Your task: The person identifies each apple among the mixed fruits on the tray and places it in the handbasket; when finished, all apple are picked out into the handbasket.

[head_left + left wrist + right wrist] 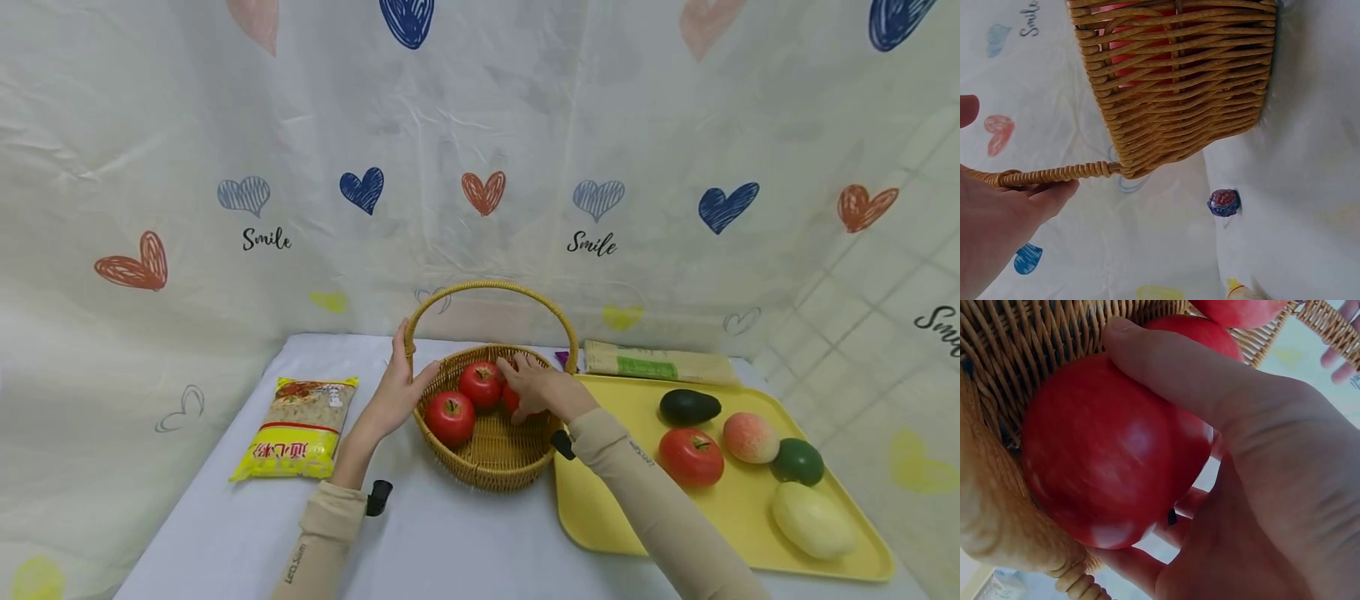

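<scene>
Right hand (542, 390): fingers (1166, 362) curled round a red tomato (1110, 456), low inside the wicker basket (491, 462) against its right wall. Left hand (401, 392): fingers loosely wrapped on the handle (1054, 176) at the left rim, steadying it. Two more tomatoes (450, 417) lie in the bowl, just beside the held one. Judgement: seat the fruit on the weave before loosening the hold, avoid knocking the neighbours, keep the handle braced. Outward: yellow tray (600, 517) with other fruit to the right, noodle packet (300, 429) left, all on the counter (450, 542).
</scene>
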`<state>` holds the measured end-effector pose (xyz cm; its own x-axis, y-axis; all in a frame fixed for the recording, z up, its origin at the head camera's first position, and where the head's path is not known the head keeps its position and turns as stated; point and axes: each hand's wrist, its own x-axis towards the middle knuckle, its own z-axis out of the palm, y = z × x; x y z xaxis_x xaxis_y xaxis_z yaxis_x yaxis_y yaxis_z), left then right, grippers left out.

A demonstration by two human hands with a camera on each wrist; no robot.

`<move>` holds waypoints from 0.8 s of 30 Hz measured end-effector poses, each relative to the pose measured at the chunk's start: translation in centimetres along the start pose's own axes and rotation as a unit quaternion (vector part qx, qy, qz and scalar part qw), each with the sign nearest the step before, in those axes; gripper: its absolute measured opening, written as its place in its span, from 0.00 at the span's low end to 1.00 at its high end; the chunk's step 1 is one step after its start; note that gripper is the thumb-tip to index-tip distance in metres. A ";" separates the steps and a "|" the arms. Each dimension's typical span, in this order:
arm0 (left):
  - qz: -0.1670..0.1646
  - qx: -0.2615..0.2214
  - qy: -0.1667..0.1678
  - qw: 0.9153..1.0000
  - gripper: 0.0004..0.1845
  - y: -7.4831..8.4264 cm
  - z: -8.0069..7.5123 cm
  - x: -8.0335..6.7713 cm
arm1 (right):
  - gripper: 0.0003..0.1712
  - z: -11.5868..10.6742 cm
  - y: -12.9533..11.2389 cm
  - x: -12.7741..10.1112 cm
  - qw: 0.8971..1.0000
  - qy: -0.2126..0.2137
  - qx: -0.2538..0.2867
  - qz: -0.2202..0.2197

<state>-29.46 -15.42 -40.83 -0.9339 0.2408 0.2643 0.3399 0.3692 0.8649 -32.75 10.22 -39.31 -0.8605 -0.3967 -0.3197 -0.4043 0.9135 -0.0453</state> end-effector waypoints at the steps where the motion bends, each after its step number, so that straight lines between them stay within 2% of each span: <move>1: 0.000 0.001 0.000 1.000 0.49 0.0 0.0 0.0 | 0.58 0.0 0.0 0.1 1.000 0.000 -0.001 -0.001; 10: -0.003 -0.009 -0.004 1.000 0.50 -0.2 0.1 0.1 | 0.64 0.1 -0.1 0.7 0.999 -0.033 -0.021 0.020; 15: 0.004 -0.007 -0.001 1.000 0.50 -0.2 0.0 0.1 | 0.66 0.2 -0.3 1.0 0.999 -0.031 -0.031 0.020; 24: 0.004 -0.005 -0.002 1.000 0.49 -0.5 -0.1 0.2 | 0.61 0.1 -0.5 1.1 0.999 -0.025 -0.016 0.021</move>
<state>-29.78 -15.65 -41.19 -0.9311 0.2465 0.2689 0.3454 0.3587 0.8672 -33.46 9.36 -39.75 -0.8608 -0.3520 -0.3677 -0.3782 0.9257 -0.0009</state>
